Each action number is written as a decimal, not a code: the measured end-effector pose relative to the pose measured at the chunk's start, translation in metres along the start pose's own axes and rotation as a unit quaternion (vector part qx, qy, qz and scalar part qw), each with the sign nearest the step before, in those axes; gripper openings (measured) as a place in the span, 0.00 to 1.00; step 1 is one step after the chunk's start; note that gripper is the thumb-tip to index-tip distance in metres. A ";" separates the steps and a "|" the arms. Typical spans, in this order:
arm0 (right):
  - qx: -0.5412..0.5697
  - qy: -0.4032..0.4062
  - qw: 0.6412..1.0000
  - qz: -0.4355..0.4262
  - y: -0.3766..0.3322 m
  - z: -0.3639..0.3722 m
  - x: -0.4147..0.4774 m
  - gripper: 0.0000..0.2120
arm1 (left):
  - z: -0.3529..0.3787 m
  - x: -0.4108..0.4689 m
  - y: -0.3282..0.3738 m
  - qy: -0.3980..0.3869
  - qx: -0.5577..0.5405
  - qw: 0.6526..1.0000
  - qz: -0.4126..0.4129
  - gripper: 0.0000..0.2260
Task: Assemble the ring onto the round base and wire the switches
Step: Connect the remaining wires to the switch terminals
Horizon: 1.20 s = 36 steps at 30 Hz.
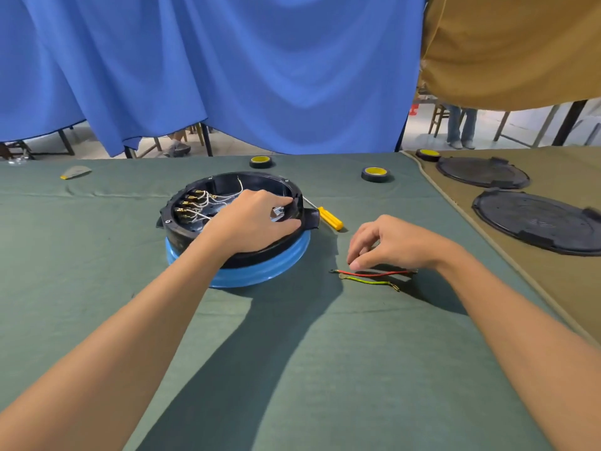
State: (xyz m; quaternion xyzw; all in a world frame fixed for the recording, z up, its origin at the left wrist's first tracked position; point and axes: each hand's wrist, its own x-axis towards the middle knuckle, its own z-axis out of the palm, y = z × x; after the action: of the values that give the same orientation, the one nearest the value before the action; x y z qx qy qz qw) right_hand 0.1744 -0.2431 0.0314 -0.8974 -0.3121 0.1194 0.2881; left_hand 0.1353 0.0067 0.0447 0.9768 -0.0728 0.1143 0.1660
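So, left hand point(257, 219) grips the black ring point(182, 236) on the blue base point(287, 255), right hand point(390, 245) hovers loose-fingered over the red wire point(374, 274).

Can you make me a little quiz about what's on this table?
1. True or false: the yellow screwdriver lies right of the black ring.
2. Which wire lies nearest the right hand? A red, B yellow-green, C blue.
3. Fill in: the base under the ring is coloured ____.
Key: 1 true; 2 A, the red wire; 3 blue.
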 end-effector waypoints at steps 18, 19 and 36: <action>-0.149 -0.005 0.988 -0.050 0.002 0.011 0.005 0.09 | -0.005 0.000 0.003 0.004 -0.030 0.999 -0.029 0.23; -0.147 0.000 0.988 -0.045 0.004 0.012 0.005 0.08 | -0.004 0.000 0.003 0.010 -0.037 0.999 -0.027 0.23; 0.235 0.179 0.951 -0.095 -0.051 0.007 0.033 0.03 | -0.012 -0.002 -0.003 0.077 -0.244 0.966 0.034 0.07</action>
State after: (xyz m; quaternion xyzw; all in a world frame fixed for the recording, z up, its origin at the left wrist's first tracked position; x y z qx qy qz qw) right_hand 0.1718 -0.1869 0.0546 -0.7773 -0.3019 -0.0013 0.5519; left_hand 0.1313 0.0135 0.0540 0.8921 -0.1187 0.1735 0.4000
